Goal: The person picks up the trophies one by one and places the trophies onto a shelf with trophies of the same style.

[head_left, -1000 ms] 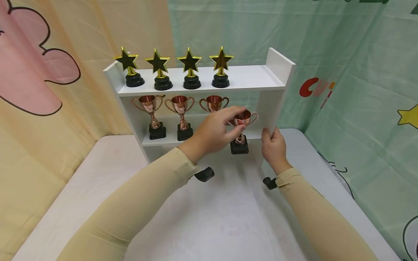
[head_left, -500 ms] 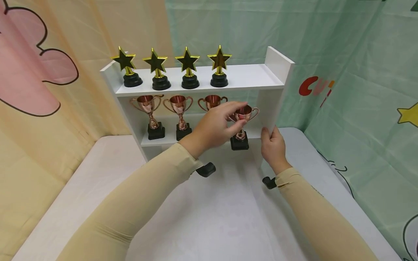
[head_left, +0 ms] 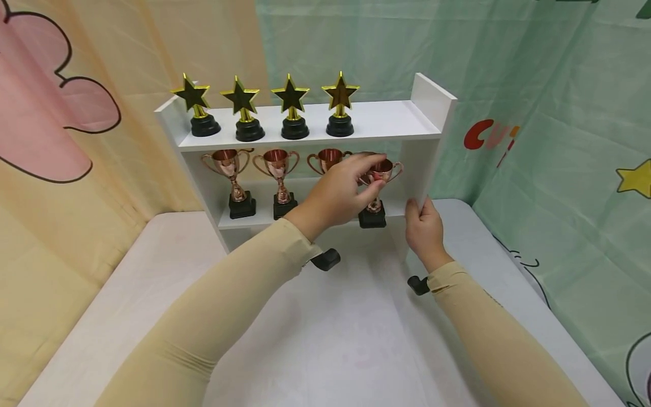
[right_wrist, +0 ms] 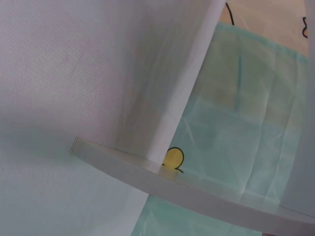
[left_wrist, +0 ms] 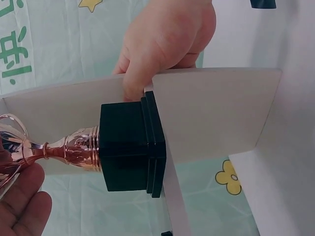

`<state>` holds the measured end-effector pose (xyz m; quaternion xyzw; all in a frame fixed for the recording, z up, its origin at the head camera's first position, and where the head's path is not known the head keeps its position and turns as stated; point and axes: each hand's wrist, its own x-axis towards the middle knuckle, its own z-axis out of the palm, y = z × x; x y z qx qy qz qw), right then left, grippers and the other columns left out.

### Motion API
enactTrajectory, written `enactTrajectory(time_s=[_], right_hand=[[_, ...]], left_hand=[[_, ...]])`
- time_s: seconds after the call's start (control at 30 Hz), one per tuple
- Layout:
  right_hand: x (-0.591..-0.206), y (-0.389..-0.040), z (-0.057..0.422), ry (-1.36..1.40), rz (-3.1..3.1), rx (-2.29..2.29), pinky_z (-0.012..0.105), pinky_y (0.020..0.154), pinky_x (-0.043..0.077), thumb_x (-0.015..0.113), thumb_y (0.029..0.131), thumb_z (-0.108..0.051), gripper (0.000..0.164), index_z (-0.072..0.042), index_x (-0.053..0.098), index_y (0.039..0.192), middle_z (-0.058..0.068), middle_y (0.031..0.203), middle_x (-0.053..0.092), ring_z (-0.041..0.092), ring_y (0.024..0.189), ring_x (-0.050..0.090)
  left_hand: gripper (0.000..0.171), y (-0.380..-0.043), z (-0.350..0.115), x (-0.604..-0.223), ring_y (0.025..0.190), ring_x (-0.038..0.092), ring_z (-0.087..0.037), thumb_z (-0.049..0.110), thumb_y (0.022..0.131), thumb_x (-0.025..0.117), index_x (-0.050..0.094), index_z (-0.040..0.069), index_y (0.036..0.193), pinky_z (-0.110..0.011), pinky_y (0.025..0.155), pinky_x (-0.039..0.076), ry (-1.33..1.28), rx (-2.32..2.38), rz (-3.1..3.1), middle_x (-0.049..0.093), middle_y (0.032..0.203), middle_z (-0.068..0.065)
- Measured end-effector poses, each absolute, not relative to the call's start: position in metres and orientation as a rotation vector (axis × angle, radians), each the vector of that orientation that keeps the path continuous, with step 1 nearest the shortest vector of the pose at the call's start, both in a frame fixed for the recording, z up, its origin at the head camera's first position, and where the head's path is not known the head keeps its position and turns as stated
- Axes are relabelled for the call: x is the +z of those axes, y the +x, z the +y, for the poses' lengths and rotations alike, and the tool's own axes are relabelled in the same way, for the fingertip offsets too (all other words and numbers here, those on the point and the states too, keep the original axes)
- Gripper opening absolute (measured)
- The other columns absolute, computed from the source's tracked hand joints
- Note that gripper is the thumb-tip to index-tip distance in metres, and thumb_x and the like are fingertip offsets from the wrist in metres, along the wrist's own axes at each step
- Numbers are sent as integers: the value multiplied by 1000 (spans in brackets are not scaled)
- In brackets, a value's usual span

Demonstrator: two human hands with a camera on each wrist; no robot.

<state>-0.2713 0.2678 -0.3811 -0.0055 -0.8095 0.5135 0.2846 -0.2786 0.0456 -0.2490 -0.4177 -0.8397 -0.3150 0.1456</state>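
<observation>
My left hand [head_left: 333,195] pinches the bowl of a rose-gold trophy cup [head_left: 373,217] between thumb and fingers. This cup is upright, its black base at the front edge of the middle shelf board, right of the other cups. In the left wrist view, the black base [left_wrist: 129,147] overlaps the board's edge, and my left fingers [left_wrist: 29,204] show by the bowl. My right hand [head_left: 424,230] grips the front edge of the white shelf unit's right side panel [head_left: 426,155]. Only this panel's edge [right_wrist: 172,194] shows in the right wrist view; the hand is out of it.
Three more rose-gold cups, including the leftmost cup [head_left: 242,204], line the middle board; my left hand partly hides the third. Several gold star trophies, one the leftmost star trophy [head_left: 205,124], stand on the top board [head_left: 386,120]. The unit stands on a white-covered table [head_left: 315,339] before printed curtains.
My left hand has brought the trophy cup up and away from me, so its base now overlaps the middle board's front edge. The right hand keeps its grip on the side panel.
</observation>
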Motion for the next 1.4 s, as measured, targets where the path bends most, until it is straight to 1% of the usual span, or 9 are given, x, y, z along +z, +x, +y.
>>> enactTrajectory(time_s=[0.1, 0.3, 0.47, 0.57, 0.73, 0.87, 1.07, 1.3, 1.4], right_hand=[[-381, -272, 268, -15, -2162, 1370, 52, 96, 48, 44, 112, -30, 44, -2, 59, 142, 26, 132, 68, 32, 110, 60], [-382, -272, 268, -12, -2171, 1347, 55, 101, 49, 44, 112, -31, 44, -4, 57, 145, 24, 134, 67, 33, 119, 62], [-381, -271, 268, 5, -2167, 1354, 53, 98, 49, 44, 112, -30, 43, -4, 58, 144, 24, 133, 68, 32, 114, 62], [-381, -272, 268, 1, -2171, 1344, 53, 97, 49, 44, 113, -30, 43, -4, 58, 144, 24, 133, 68, 32, 112, 61], [-382, -271, 268, -4, -2177, 1340, 56, 99, 49, 43, 113, -31, 45, -3, 56, 146, 26, 135, 67, 33, 115, 61], [-382, -271, 267, -4, -2175, 1340, 54, 99, 49, 44, 112, -30, 45, -3, 57, 145, 25, 134, 67, 32, 113, 61], [-382, -271, 266, -19, -2174, 1333, 53, 99, 49, 43, 112, -29, 43, -4, 57, 145, 23, 134, 68, 30, 113, 61], [-382, -271, 267, -25, -2176, 1338, 55, 100, 47, 42, 113, -30, 44, -4, 57, 145, 25, 134, 67, 32, 112, 59], [-382, -271, 267, -26, -2173, 1339, 54, 102, 48, 43, 112, -29, 44, -4, 57, 145, 24, 135, 67, 31, 115, 60]], left_hand=[[51, -280, 48, -249, 126, 61, -19, 28, 107, 61, 52, 12, 155, -34, 105, 53, -1188, -889, -2428, 59, 150, -8], [51, -283, 53, -251, 118, 60, -19, 28, 108, 59, 52, 11, 156, -33, 99, 53, -1161, -886, -2434, 58, 148, -10], [51, -285, 56, -253, 117, 60, -20, 28, 108, 58, 51, 11, 156, -34, 99, 54, -1137, -913, -2443, 57, 147, -12], [51, -285, 57, -254, 118, 58, -21, 28, 109, 58, 50, 11, 156, -35, 100, 53, -1131, -905, -2443, 56, 146, -13], [51, -286, 60, -254, 128, 57, -23, 27, 109, 56, 49, 12, 157, -38, 109, 50, -1118, -885, -2454, 55, 148, -13], [50, -287, 62, -255, 135, 53, -23, 27, 110, 55, 47, 12, 158, -37, 114, 47, -1117, -877, -2461, 51, 152, -13], [49, -288, 65, -254, 139, 50, -23, 25, 111, 53, 47, 11, 158, -36, 115, 46, -1123, -868, -2455, 49, 154, -13], [49, -289, 68, -253, 143, 46, -23, 24, 111, 53, 47, 12, 158, -36, 118, 43, -1120, -879, -2467, 47, 156, -13], [49, -289, 68, -252, 142, 47, -23, 24, 111, 53, 47, 12, 158, -36, 118, 43, -1118, -887, -2472, 47, 156, -13]])
